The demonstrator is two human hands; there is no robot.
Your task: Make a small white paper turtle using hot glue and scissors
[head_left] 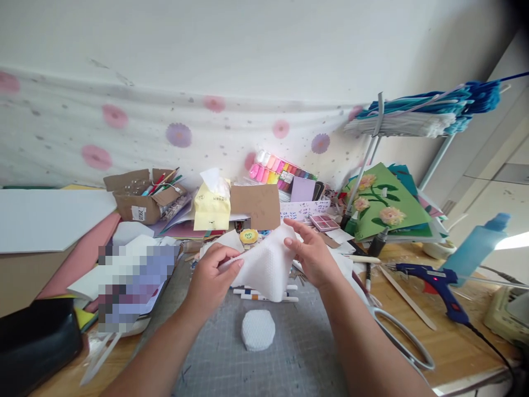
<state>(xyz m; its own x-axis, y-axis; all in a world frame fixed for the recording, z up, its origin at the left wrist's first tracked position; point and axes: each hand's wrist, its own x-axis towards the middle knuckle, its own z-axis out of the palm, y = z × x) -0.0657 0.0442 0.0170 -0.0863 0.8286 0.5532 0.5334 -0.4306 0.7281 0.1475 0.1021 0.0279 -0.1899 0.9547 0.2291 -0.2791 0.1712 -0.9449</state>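
White sheet hangs pinched by the left hand and, apparently, the looser right hand.

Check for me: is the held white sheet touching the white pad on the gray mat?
Apart. The head view shows a strip of gray mat between the lower edge of the white sheet and the white pad.

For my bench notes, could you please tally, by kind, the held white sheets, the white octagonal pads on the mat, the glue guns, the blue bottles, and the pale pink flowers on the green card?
White sheet, held: 1
White pad: 1
Glue gun: 1
Blue bottle: 1
Pale pink flowers: 3
Total: 7
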